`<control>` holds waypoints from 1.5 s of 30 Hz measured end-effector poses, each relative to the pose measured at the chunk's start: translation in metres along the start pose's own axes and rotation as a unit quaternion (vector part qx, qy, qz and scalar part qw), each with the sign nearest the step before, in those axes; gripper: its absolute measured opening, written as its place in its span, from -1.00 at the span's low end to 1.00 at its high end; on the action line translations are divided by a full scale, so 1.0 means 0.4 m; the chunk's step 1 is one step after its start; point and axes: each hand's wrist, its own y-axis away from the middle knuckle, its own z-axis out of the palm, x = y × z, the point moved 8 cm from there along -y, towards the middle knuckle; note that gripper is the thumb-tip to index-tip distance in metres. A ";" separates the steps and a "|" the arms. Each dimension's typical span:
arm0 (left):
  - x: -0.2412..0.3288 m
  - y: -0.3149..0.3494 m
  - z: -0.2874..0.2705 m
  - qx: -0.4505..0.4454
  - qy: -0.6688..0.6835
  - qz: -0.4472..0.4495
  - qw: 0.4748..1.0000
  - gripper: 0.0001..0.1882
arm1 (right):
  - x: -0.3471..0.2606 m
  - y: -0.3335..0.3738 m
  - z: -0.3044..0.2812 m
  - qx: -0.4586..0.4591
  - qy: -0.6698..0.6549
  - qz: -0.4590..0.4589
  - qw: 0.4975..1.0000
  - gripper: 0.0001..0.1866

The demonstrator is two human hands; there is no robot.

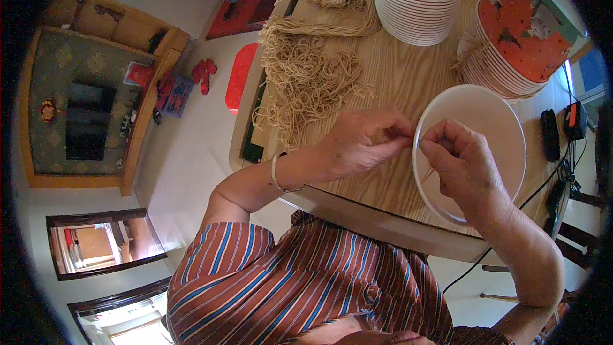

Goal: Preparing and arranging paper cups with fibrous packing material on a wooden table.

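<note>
A white paper bucket (504, 153) stands on the wooden table, its mouth tilted toward me. At the left side of its rim, my left hand (370, 144) has thumb and fingers pinched together; what lies between the fingertips is too small to make out. My right hand (463, 163) reaches over the bucket's mouth, fingers curled in a pinch close to the same spot. Thin tan string (428, 176) hangs below its fingers, inside the rim. Left of the bucket, a tangled heap of beige strings (313, 76) spreads over the table.
Nested white buckets (418, 0) stand at the back, beside a second stack of buckets (511, 57) with red patches and strings hanging off it. Black cables and adapters (571, 121) lie at the right. A red stool (241, 78) is beyond the table's left edge.
</note>
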 end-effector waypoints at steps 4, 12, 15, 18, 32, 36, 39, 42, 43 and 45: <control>-0.002 0.000 0.009 -0.002 -0.017 -0.005 1.000 -0.84 | -0.002 0.001 0.000 0.005 -0.002 -0.010 1.000 -0.87; 0.002 0.004 0.010 -0.011 -0.020 0.012 1.000 -0.82 | -0.002 -0.001 0.000 0.003 0.004 -0.010 1.000 -0.87; -0.029 0.015 0.013 0.019 0.035 -0.036 0.999 -0.77 | -0.001 -0.002 0.000 0.000 -0.012 -0.016 1.000 -0.86; -0.001 0.015 0.019 0.021 -0.013 0.005 1.000 -0.74 | 0.003 -0.003 -0.001 0.001 -0.015 -0.007 1.000 -0.86; 0.071 0.016 0.017 0.045 -0.154 0.130 0.978 -0.79 | -0.005 0.001 0.004 0.002 -0.023 0.003 1.000 -0.88; 0.045 0.014 0.019 0.036 -0.099 0.082 0.991 -0.82 | -0.001 -0.001 0.002 0.001 -0.023 0.012 1.000 -0.87; 0.015 0.016 0.007 0.056 -0.049 0.004 0.997 -0.84 | -0.003 -0.002 -0.006 0.005 -0.024 0.000 1.000 -0.86; -0.018 0.020 -0.013 0.045 -0.086 -0.068 0.993 -0.88 | -0.015 0.014 -0.026 0.018 -0.038 0.038 0.998 -0.85; -0.020 0.020 -0.022 0.057 -0.086 -0.073 0.992 -0.88 | -0.014 0.021 -0.030 0.017 -0.053 0.053 0.997 -0.85; -0.013 0.017 -0.038 0.070 -0.087 -0.075 0.991 -0.88 | -0.018 0.033 -0.039 0.018 -0.067 0.065 0.996 -0.85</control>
